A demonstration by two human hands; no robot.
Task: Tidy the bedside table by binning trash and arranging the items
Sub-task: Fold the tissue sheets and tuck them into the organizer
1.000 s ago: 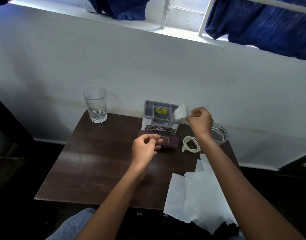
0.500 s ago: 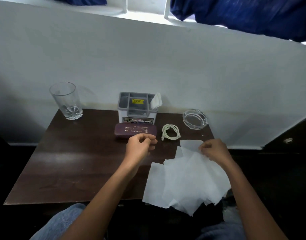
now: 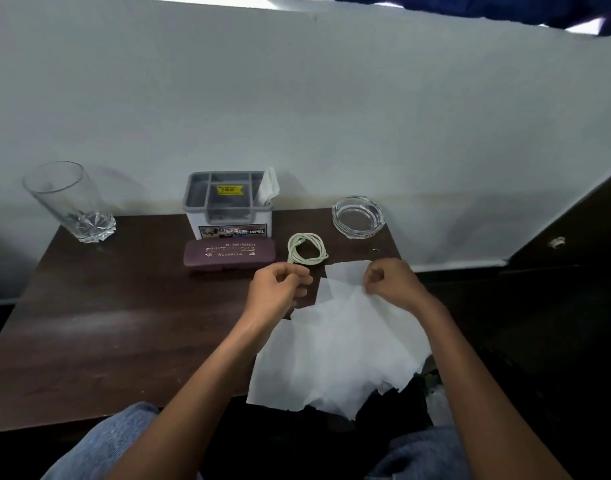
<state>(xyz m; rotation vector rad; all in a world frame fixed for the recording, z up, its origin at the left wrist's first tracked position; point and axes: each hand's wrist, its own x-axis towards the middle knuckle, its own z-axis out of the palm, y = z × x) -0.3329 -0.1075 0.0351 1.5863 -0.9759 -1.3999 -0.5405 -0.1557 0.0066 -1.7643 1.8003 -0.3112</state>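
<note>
Several white tissue sheets lie spread over the front right corner of the dark wooden bedside table, hanging past its edge. My right hand pinches the upper part of one sheet. Just left of the sheets, my left hand hovers with its fingers curled and nothing visible in it. A grey organizer box stands at the back with a folded tissue upright in its right compartment.
A maroon spectacle case lies in front of the organizer, with a coiled pale cable to its right. A glass ashtray sits at the back right and a drinking glass at the back left. The white wall is right behind.
My right hand left the tissue in the organizer, came down to the spread sheets and took hold of one. The left hand drifted slightly right. The camera tilted downward.
</note>
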